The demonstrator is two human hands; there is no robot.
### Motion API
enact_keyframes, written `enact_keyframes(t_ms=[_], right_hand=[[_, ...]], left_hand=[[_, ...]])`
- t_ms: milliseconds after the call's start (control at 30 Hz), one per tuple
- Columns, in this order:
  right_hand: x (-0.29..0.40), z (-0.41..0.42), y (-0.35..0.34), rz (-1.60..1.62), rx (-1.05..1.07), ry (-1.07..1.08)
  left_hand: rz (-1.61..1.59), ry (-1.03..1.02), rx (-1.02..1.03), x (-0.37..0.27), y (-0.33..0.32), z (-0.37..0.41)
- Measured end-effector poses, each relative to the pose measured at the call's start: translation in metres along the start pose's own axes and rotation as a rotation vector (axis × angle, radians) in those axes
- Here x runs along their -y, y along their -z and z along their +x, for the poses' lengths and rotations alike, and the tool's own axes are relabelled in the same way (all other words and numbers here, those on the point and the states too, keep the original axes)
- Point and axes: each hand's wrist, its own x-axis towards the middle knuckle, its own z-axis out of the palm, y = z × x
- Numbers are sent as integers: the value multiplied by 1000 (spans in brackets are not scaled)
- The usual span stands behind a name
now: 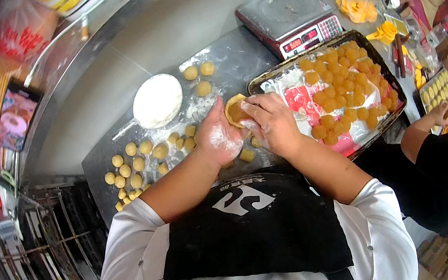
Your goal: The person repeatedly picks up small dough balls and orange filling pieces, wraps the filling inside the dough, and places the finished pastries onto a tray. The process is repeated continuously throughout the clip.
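Observation:
Both floury hands meet over the dark worktop, around a round of pale dough with a brown filling ball (pixel 238 112) inside it. My left hand (pixel 219 135) cups the dough from the left, and my right hand (pixel 270 122) has its fingers on the dough's right edge and the filling. Left of the hands lie pale dough balls (pixel 138 163) and cut dough pieces, with three finished-looking balls (pixel 203 88) further back. A bowl of white flour (pixel 158 101) stands behind them. Orange-brown filling balls (pixel 338 86) cover plastic on a baking tray at the right.
A digital scale (pixel 285 16) stands behind the baking tray (pixel 396 85). A co-worker's hand (pixel 441 115) is at a tray of small pastries (pixel 438 91) on the far right. A metal rack (pixel 45 248) stands at the left, and a phone (pixel 17 114) on the upper left.

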Motion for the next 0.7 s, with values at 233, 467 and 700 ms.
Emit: enact_keyframes(t_ms=[233,467,700], right_hand=[[33,12,3,239,14,-72],[92,44,8,160,36,148],[133,32,-16,204,136,131]], left_hand=[[152,-239,15,3,-47,-46],[19,-322,-69,-22,-27,-89],[235,-563,-222,-19,-54,-125]])
